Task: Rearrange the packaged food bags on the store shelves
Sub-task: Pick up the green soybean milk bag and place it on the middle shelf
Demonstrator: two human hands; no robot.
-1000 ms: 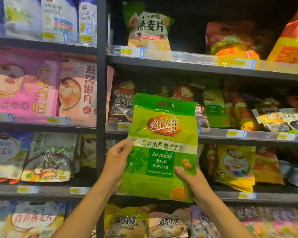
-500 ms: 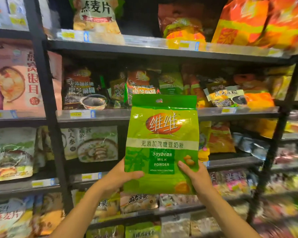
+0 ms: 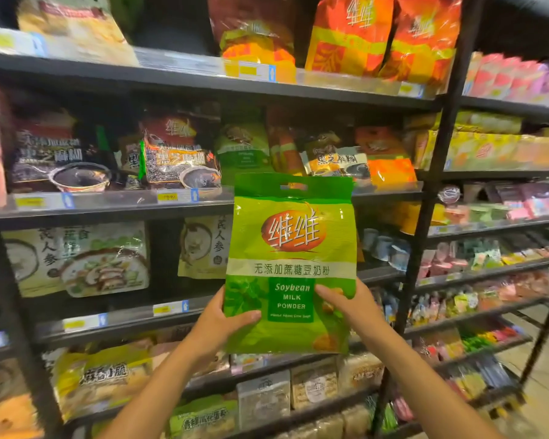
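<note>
Green soybean powder bag held upright in front of shelves, label facing person, likely for reading before placing. Left hand and right hand both gripping lower edges, thumbs on front. Matching green bag on second shelf, probable destination.

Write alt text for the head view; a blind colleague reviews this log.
Two bare hands, left hand and right hand, hold a green bag marked Soybean Milk Powder upright in front of dark store shelves crowded with packaged food.
</note>
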